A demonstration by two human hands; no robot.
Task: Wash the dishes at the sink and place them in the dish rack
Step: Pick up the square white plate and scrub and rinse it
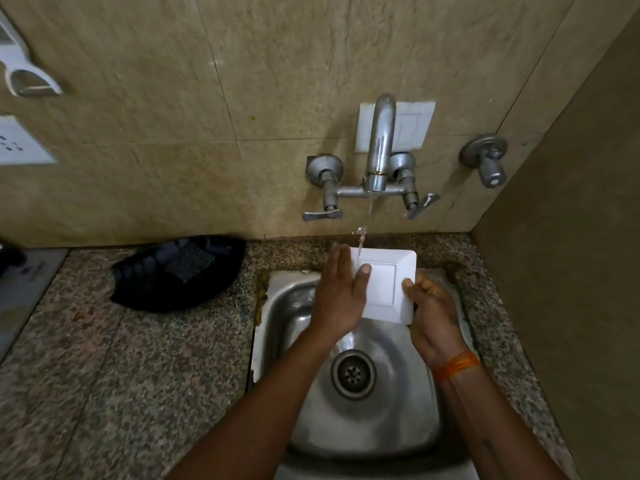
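Two hands hold one white square plate [384,285] over the far end of the steel sink [367,427], right of frame centre. Left hand [341,299] lies on the plate's left edge, fingers extended and nearly flat, thumb pressed on the plate's face. Right hand [431,318] is closed on the plate's lower right corner, thumb on top, fingers curled beneath. An orange band [457,366] circles the right wrist.

Plate is tilted, its far edge raised toward the wall. A thin stream of water [367,220] falls from the tap [381,143] and strikes the plate's upper left corner, just beside the left fingertips. Tap is wall-mounted, with a lever on each side.

Drain [353,374] sits in the basin below the hands, uncovered. A dark basket [176,271] rests on the speckled counter [121,375], left of the sink and against the tiled wall [242,81]. Its contents cannot be determined.
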